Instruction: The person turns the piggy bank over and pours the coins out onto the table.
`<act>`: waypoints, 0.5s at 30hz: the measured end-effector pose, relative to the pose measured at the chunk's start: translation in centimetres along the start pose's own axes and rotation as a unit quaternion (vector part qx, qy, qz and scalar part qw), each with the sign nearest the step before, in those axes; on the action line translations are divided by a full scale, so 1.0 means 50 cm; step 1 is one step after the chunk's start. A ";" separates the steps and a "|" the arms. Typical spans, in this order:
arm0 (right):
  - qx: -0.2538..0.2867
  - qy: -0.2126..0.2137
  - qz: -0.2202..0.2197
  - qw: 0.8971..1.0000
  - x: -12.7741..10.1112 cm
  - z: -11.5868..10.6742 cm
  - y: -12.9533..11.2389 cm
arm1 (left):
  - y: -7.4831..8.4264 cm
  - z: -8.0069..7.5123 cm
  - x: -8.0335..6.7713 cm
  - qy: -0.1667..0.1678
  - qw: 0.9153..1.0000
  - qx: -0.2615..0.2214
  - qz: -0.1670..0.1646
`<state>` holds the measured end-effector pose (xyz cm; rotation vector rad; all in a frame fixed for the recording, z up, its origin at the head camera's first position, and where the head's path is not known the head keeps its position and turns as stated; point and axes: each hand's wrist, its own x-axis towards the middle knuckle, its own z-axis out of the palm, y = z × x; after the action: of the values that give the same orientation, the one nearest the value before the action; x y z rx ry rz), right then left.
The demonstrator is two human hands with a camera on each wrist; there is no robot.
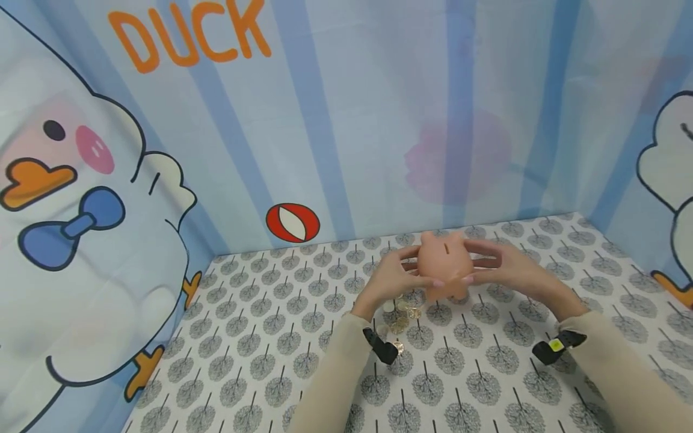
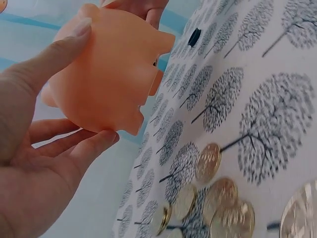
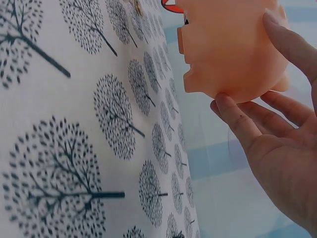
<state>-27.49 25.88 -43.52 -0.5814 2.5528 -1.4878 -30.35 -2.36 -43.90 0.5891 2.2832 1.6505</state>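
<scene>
You have the pig up off the cloth, held between both hands, slot on top facing the camera. Left hand cups its left flank: thumb over the top, fingers curled under the belly. Right hand mirrors that on the other side, fingertips pressing under the base, 1 finger along the upper side. So both hands are wrapped on the pig, not spread flat.

Coins sit in a loose pile on the cloth just below and left of the pig, near your left wrist. The left wrist view shows several gold ones overlapping, plus 1 silver edge at the corner.

My read for doing this well:
- Keep the pig level, slot up, so it stays readable from above.
- Fingertip contact under the base looks light; seat it deeper in 1 palm before freeing the other hand.
- If you set it down, land it beside the pile, not on it, since its feet would rock on coins.
- The coins overlap, so slide 1 clear before pinching.
</scene>
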 end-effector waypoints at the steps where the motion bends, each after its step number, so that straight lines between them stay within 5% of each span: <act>1: -0.001 0.001 0.000 1.000 0.000 -0.004 0.004 | 0.000 0.004 0.005 0.001 1.000 -0.004 -0.002; 15: -0.014 0.006 0.028 0.999 -0.013 -0.076 0.055 | 0.009 0.072 0.076 0.003 1.000 -0.020 -0.022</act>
<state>-28.76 30.43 -44.01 -0.5014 2.5799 -1.4439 -32.05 2.59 -44.52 0.5216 2.2451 1.6766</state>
